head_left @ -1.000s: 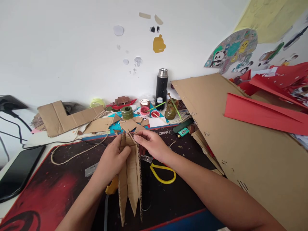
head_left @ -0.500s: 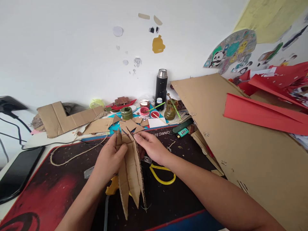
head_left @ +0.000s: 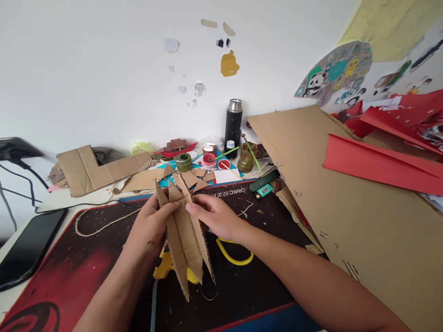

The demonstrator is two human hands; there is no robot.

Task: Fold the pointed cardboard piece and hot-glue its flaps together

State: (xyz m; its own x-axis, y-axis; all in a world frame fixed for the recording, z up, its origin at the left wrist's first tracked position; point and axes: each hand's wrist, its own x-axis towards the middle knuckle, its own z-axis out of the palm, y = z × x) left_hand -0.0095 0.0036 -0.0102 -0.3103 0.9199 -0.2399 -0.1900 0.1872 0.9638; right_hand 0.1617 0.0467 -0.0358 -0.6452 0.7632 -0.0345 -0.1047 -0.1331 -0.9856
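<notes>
A folded piece of brown cardboard [head_left: 185,230] with pointed ends is held up in front of me, its two long sides raised around a flat middle strip. My left hand [head_left: 154,223] grips its left side, thumb lying on the inner face. On the opposite side my right hand [head_left: 216,214] pinches the right wall, thumb inside and fingers behind. Beneath the cardboard lies a yellow tool [head_left: 164,265], partly covered, with a grey cord running from it. Yellow scissor-like handles [head_left: 235,258] rest just right of it, below my right wrist.
A dark desk mat [head_left: 100,258] covers the desk. Paint jars [head_left: 183,162], a black thermos [head_left: 233,122] and cardboard scraps [head_left: 145,179] line the wall side. A large cardboard sheet [head_left: 363,221] leans at right, red paper [head_left: 380,161] on it. A phone [head_left: 29,249] lies left.
The cardboard has tipped so that its inner face shows more, and its lower points have risen slightly. Its side walls stand wider apart. My right thumb has slid onto the inner face.
</notes>
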